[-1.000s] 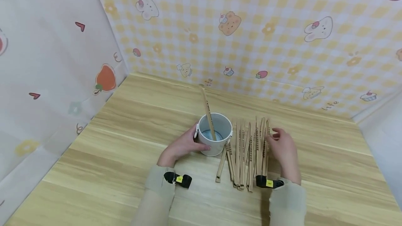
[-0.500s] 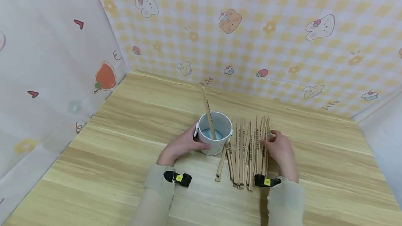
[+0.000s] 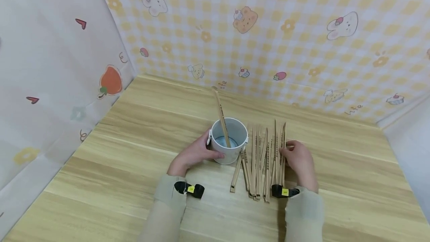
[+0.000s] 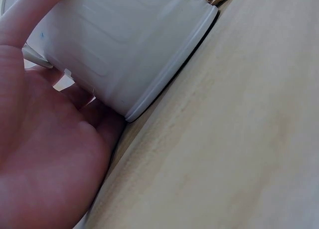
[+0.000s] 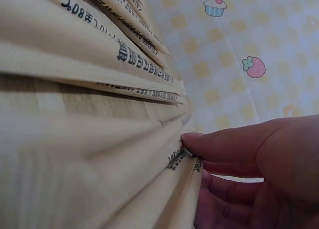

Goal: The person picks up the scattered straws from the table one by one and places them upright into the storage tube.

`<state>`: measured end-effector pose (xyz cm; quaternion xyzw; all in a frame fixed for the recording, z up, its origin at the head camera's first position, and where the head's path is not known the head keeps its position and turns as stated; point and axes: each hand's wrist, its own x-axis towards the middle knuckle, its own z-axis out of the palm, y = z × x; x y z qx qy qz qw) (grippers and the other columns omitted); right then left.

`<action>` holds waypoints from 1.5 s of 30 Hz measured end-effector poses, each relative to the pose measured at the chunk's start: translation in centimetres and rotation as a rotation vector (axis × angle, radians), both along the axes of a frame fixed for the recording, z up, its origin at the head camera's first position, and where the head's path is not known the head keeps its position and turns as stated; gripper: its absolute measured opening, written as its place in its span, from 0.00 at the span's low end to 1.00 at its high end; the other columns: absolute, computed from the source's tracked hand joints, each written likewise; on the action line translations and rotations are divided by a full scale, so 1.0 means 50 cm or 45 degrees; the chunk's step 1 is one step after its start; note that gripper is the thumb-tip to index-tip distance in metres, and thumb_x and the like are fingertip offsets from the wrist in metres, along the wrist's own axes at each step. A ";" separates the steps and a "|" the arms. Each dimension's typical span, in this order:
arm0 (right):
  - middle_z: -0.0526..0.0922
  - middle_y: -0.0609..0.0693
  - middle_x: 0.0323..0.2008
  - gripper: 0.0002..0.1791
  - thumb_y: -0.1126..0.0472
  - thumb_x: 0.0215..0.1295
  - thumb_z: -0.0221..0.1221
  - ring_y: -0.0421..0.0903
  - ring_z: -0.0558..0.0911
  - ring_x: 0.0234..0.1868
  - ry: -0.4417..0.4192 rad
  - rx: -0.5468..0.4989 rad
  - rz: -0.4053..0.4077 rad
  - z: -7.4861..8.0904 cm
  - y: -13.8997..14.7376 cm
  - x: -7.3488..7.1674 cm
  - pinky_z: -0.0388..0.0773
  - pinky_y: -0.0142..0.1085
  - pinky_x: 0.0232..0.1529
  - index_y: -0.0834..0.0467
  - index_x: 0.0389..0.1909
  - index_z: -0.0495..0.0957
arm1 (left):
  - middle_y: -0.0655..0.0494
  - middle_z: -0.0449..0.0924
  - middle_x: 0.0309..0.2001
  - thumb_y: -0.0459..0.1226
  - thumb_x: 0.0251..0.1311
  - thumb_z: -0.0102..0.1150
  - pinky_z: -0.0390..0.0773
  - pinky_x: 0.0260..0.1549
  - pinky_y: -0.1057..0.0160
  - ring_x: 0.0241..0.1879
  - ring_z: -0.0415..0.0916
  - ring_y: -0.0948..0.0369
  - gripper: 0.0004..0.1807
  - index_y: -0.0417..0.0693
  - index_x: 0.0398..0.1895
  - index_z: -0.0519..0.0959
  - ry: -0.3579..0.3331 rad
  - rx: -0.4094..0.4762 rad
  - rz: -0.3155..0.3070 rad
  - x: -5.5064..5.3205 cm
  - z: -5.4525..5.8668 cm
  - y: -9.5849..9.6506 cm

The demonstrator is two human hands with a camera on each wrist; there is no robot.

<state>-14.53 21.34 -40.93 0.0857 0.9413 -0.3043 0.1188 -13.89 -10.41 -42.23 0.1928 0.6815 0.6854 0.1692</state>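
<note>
My left hand [image 3: 195, 155] grips a small white metal bucket [image 3: 232, 156] from its left side, the thumb across the front. In the left wrist view the bucket's side [image 4: 124, 45] stands with its base at the tabletop. One long straw in a printed brown paper wrapper [image 3: 221, 117] leans inside, its top well above the rim. My right hand [image 3: 300, 161] is at the right end of a row of similar wrapped straws. Its thumb and fingers pinch the outermost wrapped straws [image 5: 172, 189]; how many are held I cannot tell.
Several more wrapped straws [image 3: 254, 160] lie side by side between bucket and right hand, a few reaching close to the bucket's base. The wood-patterned tabletop [image 3: 117, 152] meets a yellow checked cloth backdrop [image 3: 268, 51] behind and a white cloth [image 3: 50, 47] at left.
My right hand has moved slightly left onto the outermost straws, and its fingers have closed on them. Those straws have shifted and stand closer together. The left hand still grips the bucket.
</note>
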 end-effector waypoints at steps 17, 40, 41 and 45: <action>0.75 0.62 0.43 0.24 0.51 0.62 0.50 0.47 0.79 0.27 0.029 -0.067 -0.074 0.015 0.002 0.001 0.75 0.38 0.28 0.65 0.51 0.69 | 0.50 0.60 0.59 0.31 0.40 0.69 0.61 0.55 0.54 0.58 0.58 0.46 0.50 0.59 0.67 0.51 0.016 0.030 0.000 -0.012 -0.026 0.001; 0.77 0.57 0.35 0.22 0.52 0.62 0.48 0.46 0.76 0.27 0.005 -0.022 -0.054 0.018 -0.001 -0.005 0.70 0.36 0.27 0.65 0.48 0.70 | 0.50 0.59 0.60 0.31 0.41 0.68 0.58 0.57 0.54 0.59 0.55 0.46 0.50 0.57 0.67 0.50 0.000 -0.008 -0.002 -0.003 -0.003 0.002; 0.76 0.58 0.37 0.22 0.52 0.62 0.48 0.46 0.75 0.27 0.006 -0.022 -0.052 0.018 -0.002 -0.006 0.71 0.36 0.27 0.65 0.49 0.69 | 0.51 0.59 0.60 0.31 0.41 0.68 0.58 0.57 0.54 0.59 0.55 0.46 0.50 0.57 0.67 0.50 -0.003 -0.012 -0.001 -0.003 -0.003 0.002; 0.74 0.59 0.43 0.24 0.52 0.61 0.48 0.48 0.75 0.30 0.009 -0.040 -0.061 0.020 -0.005 -0.008 0.72 0.37 0.29 0.66 0.53 0.66 | 0.52 0.59 0.60 0.31 0.41 0.68 0.58 0.57 0.54 0.59 0.56 0.46 0.51 0.59 0.67 0.50 -0.015 -0.018 0.005 -0.004 -0.003 0.001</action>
